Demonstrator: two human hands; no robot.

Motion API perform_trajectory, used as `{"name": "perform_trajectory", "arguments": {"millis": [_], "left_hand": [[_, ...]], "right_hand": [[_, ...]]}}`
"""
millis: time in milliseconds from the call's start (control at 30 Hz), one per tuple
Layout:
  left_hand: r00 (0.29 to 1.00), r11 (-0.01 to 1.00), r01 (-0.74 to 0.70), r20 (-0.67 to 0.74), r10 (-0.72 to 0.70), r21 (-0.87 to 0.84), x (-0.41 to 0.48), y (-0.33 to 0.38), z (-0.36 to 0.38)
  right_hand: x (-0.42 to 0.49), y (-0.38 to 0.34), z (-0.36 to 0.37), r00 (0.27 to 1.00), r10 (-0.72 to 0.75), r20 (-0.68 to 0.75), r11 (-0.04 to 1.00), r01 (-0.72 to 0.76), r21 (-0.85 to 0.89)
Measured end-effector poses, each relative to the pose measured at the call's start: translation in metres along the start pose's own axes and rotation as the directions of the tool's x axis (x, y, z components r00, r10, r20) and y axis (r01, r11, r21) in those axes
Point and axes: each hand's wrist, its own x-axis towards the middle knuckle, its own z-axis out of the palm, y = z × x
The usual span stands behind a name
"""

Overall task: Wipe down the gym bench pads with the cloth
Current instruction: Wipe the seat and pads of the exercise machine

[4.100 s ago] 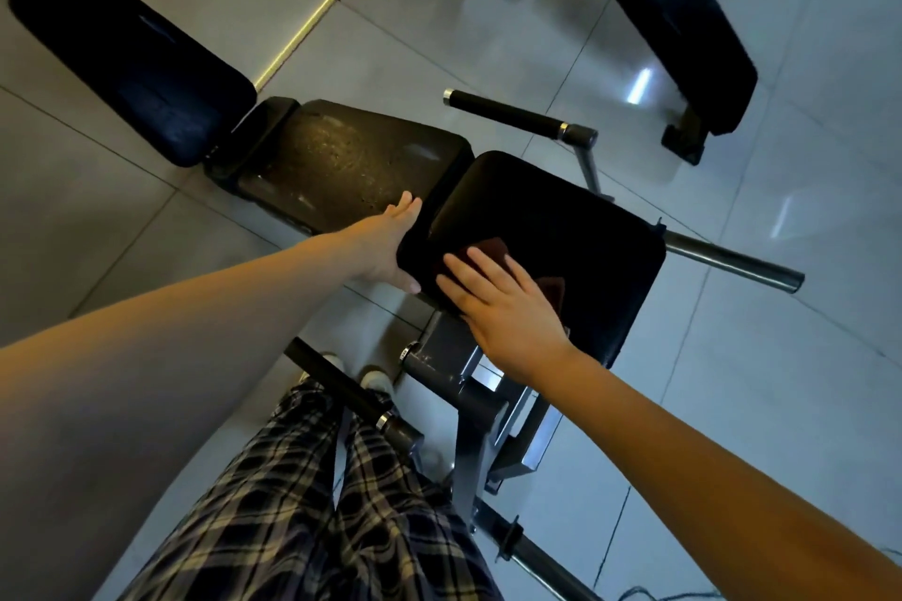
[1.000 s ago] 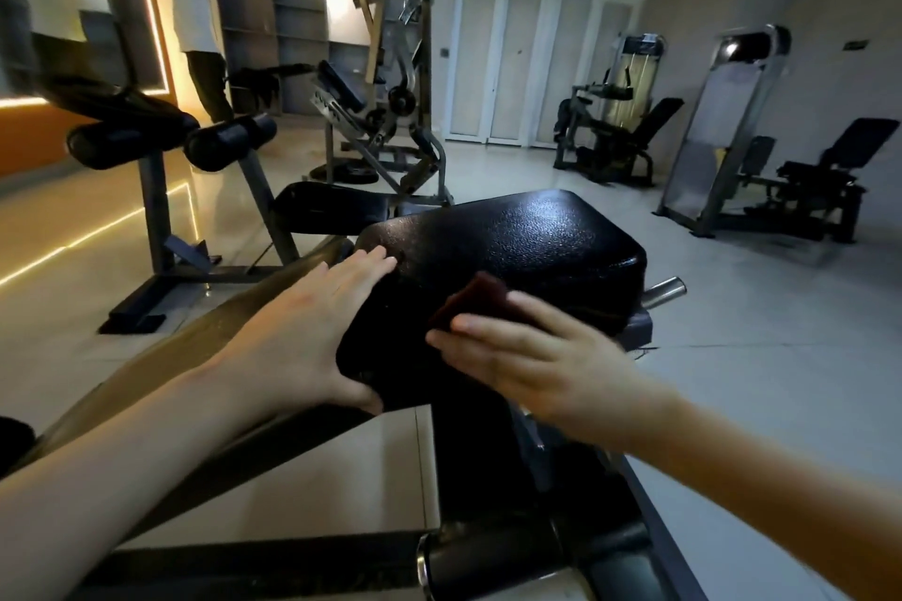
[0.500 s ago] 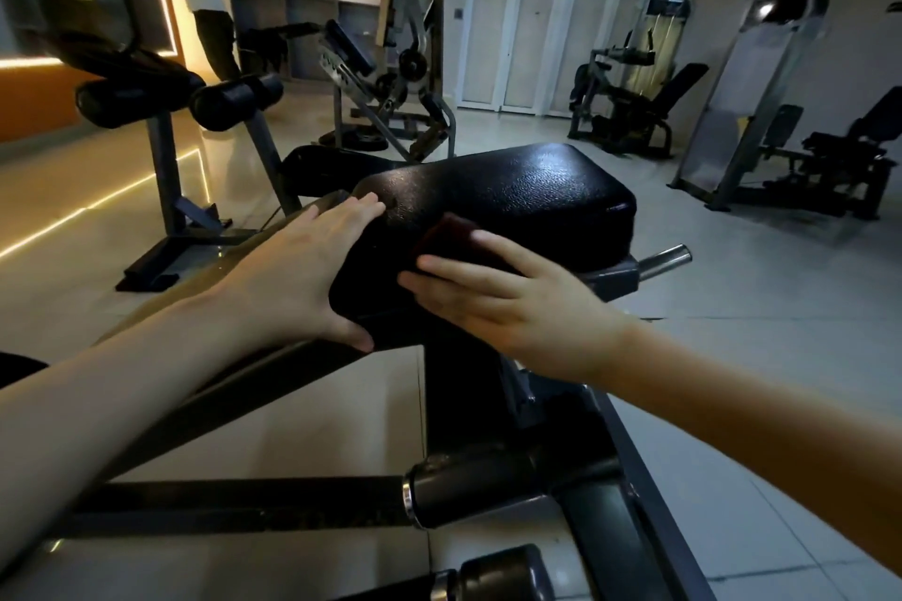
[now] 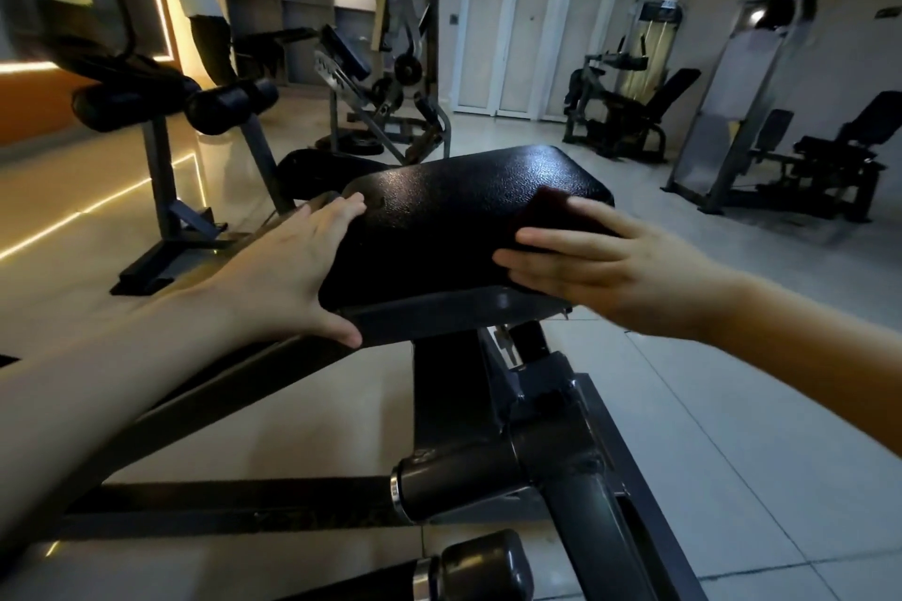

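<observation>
Since half a second ago the right hand (image 4: 600,264) and the cloth (image 4: 554,210) have travelled from the near middle of the black bench pad (image 4: 463,210) to its right-hand edge; the left hand (image 4: 293,268) has held its place. Right hand: fingers straight and slightly spread, pressing the cloth flat against the pad's near right corner. Most of the dark red cloth is covered by those fingers; only a strip above them shows, and its full outline cannot be made out. Left hand: fingers laid straight along the pad's left side, thumb set against the lower near corner, nothing gripped. A second dark pad (image 4: 317,171) beyond the surface is largely hidden behind it. Below, the steel frame (image 4: 551,449) carries a roller (image 4: 483,566) cut off by the bottom edge. Both forearms run out of view.
</observation>
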Motion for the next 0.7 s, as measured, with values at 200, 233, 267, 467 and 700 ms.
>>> {"name": "perform_trajectory", "arguments": {"millis": [200, 233, 267, 467, 700], "left_hand": [[1.0, 1.0, 0.002, 0.02, -0.002, -0.006, 0.0, -0.001, -0.003], [1.0, 1.0, 0.007, 0.021, -0.007, -0.01, 0.0, -0.002, -0.002], [1.0, 1.0, 0.015, 0.023, -0.014, -0.014, -0.001, -0.002, -0.001], [0.999, 0.999, 0.032, -0.017, -0.032, -0.013, -0.003, -0.003, 0.006], [1.0, 1.0, 0.005, 0.016, -0.005, 0.019, -0.001, -0.003, 0.002]], "right_hand": [[0.091, -0.044, 0.006, 0.993, -0.1, -0.061, 0.995, 0.101, 0.025], [0.09, -0.044, 0.005, 0.994, -0.108, -0.029, 0.994, 0.108, 0.018], [0.082, -0.041, 0.003, 0.994, -0.112, 0.003, 0.994, 0.112, 0.0], [-0.029, 0.015, -0.013, 0.992, -0.065, 0.104, 0.995, 0.073, -0.075], [0.013, -0.006, -0.002, 0.996, -0.066, 0.052, 0.997, 0.068, -0.039]]}}
